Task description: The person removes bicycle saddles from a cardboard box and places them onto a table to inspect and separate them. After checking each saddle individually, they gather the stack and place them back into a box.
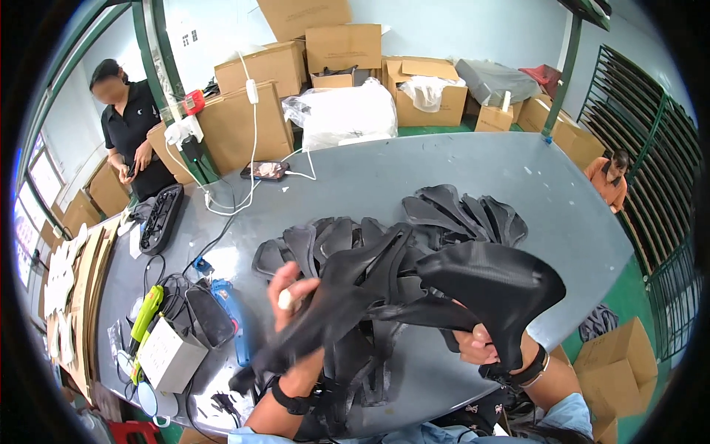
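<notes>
My right hand (479, 345) is closed on the narrow lower part of a black saddle-shaped cover (494, 277), whose broad, smooth end rises above the fist. My left hand (290, 296) is raised with its fingers apart, and a white finger cot covers one fingertip. Across its palm runs another black saddle-shaped piece (325, 311), smeared by motion; whether the hand touches it I cannot tell. Behind and below both hands lie overlapping black saddle-shaped pieces (344, 237) on the grey table (569, 192). A second fanned pile (466, 211) sits farther back.
At left are a green-yellow tool (148, 311), a blue tool (232, 318), a white box (174, 355), a mug (157, 403) and cables. A phone (266, 171) lies at the back. Cartons (344, 48) stand beyond. One person (133, 126) stands left; another (610, 181) is at right.
</notes>
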`<state>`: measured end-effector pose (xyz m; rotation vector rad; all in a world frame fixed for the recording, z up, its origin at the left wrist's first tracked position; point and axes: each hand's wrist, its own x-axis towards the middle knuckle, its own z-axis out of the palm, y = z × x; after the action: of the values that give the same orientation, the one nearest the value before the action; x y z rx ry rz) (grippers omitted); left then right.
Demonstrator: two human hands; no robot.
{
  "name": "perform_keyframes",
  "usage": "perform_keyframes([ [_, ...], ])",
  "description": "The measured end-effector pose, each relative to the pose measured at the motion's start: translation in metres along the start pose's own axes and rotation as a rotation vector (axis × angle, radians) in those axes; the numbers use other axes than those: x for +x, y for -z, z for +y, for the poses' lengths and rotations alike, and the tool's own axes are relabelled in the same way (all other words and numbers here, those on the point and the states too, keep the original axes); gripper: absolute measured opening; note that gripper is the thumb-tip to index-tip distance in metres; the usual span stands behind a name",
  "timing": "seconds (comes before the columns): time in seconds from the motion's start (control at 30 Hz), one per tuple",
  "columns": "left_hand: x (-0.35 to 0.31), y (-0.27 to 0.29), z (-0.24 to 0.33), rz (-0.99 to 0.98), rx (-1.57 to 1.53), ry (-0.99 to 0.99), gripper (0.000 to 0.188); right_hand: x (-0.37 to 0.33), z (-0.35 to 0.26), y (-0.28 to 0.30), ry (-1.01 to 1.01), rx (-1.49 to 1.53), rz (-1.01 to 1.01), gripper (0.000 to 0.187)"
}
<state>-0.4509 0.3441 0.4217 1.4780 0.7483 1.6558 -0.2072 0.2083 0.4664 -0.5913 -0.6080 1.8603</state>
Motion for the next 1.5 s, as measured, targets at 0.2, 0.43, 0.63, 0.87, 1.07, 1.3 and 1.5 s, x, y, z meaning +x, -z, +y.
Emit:
perform_keyframes([
  [0.2, 0.017, 0.052, 0.030, -0.074, 0.165, 0.317, 0.010, -0.017, -0.065, 0.022, 0.339, -0.930, 0.290, 0.039],
  [0.43, 0.029, 0.095, 0.022, 0.120, 0.065, 0.645, 0.030, -0.005, -0.103, 0.053, 0.449, -1.216, 0.630, 0.033],
  [0.63, 0.038, 0.111, -0.038, 0.016, -0.081, 0.785, 0.030, 0.025, -0.086, 0.119, 0.387, -2.432, 0.691, 0.036],
  [0.87, 0.016, 0.099, -0.031, 0.289, 0.024, 0.601, 0.021, 0.139, -0.054, 0.085, 0.618, -2.320, -0.031, 0.038],
  [1.07, 0.011, 0.098, 0.012, 0.239, 0.233, 0.343, 0.022, 0.166, -0.041, 0.079, 0.747, -2.539, -0.035, 0.026],
  [1.3, -0.013, 0.075, 0.050, -0.048, 0.155, 0.495, 0.016, 0.097, -0.083, -0.002, 0.641, -2.546, -0.034, 0.022],
  [1.5, -0.031, 0.044, 0.079, -0.735, 0.291, 0.048, 0.056, 0.034, -0.090, -0.022, 0.499, -2.481, -0.020, 0.021],
])
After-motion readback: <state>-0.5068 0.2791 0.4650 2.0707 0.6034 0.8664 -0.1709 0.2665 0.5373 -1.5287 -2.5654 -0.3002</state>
